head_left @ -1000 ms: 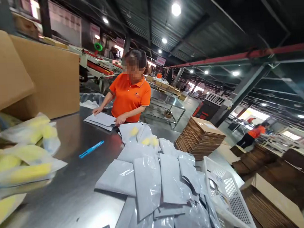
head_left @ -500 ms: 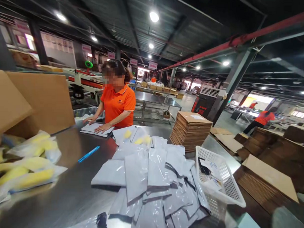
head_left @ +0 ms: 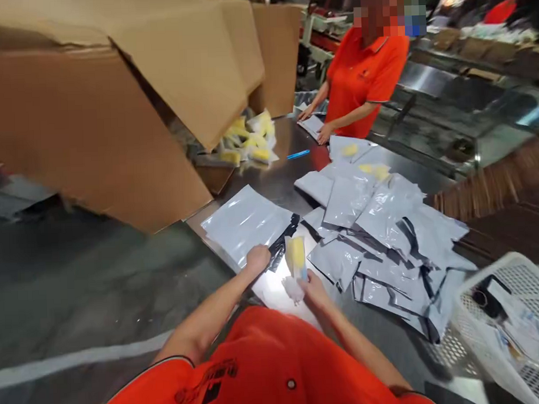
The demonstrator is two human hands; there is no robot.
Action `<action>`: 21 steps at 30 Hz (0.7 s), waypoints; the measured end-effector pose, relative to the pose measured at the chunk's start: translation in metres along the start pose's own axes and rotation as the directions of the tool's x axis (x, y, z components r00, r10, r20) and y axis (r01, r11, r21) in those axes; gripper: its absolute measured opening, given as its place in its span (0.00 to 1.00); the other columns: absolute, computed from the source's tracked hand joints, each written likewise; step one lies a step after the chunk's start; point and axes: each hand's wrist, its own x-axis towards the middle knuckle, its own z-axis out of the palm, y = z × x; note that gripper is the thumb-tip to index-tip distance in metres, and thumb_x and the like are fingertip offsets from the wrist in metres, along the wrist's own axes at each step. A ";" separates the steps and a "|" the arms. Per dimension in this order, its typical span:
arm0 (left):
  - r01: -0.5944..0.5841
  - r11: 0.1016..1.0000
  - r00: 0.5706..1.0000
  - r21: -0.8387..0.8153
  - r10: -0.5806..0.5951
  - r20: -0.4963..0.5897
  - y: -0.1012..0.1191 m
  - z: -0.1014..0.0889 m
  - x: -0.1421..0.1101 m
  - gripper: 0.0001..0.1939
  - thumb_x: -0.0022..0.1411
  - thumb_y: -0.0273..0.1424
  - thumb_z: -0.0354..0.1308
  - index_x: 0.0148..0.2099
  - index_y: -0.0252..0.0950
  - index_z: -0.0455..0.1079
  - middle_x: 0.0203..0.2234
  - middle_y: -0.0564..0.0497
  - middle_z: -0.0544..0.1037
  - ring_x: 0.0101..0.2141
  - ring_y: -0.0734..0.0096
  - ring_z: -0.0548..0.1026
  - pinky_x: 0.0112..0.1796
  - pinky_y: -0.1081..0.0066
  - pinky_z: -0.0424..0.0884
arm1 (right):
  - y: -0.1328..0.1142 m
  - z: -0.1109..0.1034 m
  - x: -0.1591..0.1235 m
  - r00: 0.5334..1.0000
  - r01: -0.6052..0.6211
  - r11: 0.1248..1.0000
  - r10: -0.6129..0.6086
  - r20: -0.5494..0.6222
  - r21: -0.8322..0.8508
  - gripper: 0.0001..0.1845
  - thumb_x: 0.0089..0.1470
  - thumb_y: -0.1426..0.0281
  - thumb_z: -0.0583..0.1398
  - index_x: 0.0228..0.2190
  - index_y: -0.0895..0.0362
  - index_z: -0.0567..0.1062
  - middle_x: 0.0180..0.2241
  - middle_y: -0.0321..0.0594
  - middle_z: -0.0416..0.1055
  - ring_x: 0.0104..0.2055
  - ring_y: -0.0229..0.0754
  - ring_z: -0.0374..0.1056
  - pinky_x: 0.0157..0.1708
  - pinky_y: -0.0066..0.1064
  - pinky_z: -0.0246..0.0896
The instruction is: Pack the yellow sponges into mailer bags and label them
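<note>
My left hand (head_left: 258, 261) is closed at the near edge of a pile of grey-white mailing bags (head_left: 250, 217), beside their black end strip; its fingertips are partly hidden. In my right hand (head_left: 315, 290) is a small yellow item in a clear plastic sleeve (head_left: 297, 257), with a bit of blue at its lower end. The sleeve is just to the right of the black strip, over a bright white patch of the table. Right of that hand, filled mailing bags (head_left: 385, 221) lie in a loose heap.
A large open cardboard box (head_left: 90, 126) rises at the left, with more wrapped yellow items (head_left: 254, 140) by its mouth. A blue cutter-like tool (head_left: 298, 154) lies behind. A white basket (head_left: 499, 335) stands at the right. Across the table, a co-worker (head_left: 362, 81) handles a bag.
The view has swung down and left. Both my hands, out of view before, now show, with the wrapped yellow item in my right one. The co-worker's hands stay on a bag.
</note>
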 end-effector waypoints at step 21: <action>0.000 0.964 1.000 -0.264 0.000 0.001 -0.047 0.018 0.017 0.11 0.68 0.32 0.53 0.49 0.35 0.73 0.49 0.43 0.76 0.48 0.60 0.76 0.47 0.68 0.70 | 0.004 0.007 0.023 0.888 -0.362 0.929 0.318 0.333 0.078 0.16 0.40 0.57 0.63 0.25 0.54 0.65 0.12 0.24 0.54 0.12 0.30 0.44 0.13 0.26 0.35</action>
